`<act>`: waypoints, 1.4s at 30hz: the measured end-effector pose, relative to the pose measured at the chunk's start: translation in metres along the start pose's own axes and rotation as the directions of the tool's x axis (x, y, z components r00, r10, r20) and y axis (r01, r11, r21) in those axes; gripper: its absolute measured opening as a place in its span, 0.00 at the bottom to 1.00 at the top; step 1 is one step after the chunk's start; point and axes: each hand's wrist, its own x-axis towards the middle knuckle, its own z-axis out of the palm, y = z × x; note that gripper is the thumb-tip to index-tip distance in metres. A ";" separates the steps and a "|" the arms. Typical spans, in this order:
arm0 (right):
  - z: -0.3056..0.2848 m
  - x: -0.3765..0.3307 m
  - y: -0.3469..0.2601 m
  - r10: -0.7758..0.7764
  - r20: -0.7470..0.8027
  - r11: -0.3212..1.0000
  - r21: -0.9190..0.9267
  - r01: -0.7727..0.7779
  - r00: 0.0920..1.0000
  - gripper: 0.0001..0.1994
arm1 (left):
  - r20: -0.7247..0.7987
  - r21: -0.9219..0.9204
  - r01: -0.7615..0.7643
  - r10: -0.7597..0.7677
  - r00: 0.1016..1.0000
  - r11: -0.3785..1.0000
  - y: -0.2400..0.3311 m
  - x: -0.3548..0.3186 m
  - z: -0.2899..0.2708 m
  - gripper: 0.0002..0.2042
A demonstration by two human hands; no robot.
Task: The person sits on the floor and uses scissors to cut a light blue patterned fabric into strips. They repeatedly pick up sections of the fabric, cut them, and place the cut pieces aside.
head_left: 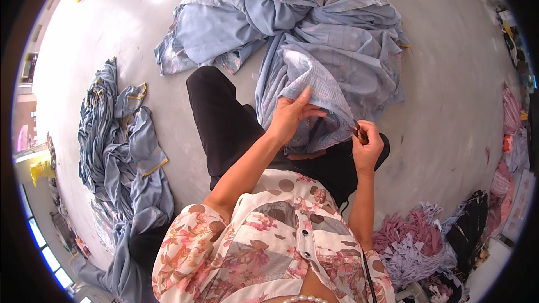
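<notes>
Blue-grey garment (pixel 314 87) lies across the lap on a grey concrete floor (pixel 449 95). Left hand (pixel 289 118) grip pinches its hem; right hand (pixel 366 145) grip closed on a small dark tool (pixel 357 131). Two further blue fabric heaps: one ahead (pixel 224 28), one left (pixel 120 151). One scrap pile (pixel 412 241), right.

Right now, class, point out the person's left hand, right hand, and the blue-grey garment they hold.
left hand (pixel 289 120), head view, back of the hand.
right hand (pixel 368 147), head view, knuckles.
blue-grey garment (pixel 323 87), head view, pale inside-out fold.
</notes>
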 end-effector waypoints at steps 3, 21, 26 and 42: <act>0.003 0.001 0.001 -0.116 0.019 0.991 -0.058 0.117 0.993 0.11 | -0.077 0.229 0.137 -0.123 0.989 0.964 -0.007 0.001 -0.009 0.12; 0.001 0.002 -0.011 0.062 0.106 0.998 0.007 -0.063 0.992 0.08 | -0.025 0.226 0.146 -0.144 0.989 0.963 -0.015 0.009 -0.019 0.17; 0.032 0.007 -0.002 0.244 0.221 0.937 0.196 -0.288 0.944 0.09 | -0.050 0.161 0.149 -0.143 0.989 0.976 -0.018 0.009 -0.014 0.20; 0.078 -0.002 0.053 0.392 0.104 0.853 0.330 -0.404 0.914 0.05 | -0.344 0.737 0.240 0.045 0.938 0.632 -0.120 0.080 -0.123 0.16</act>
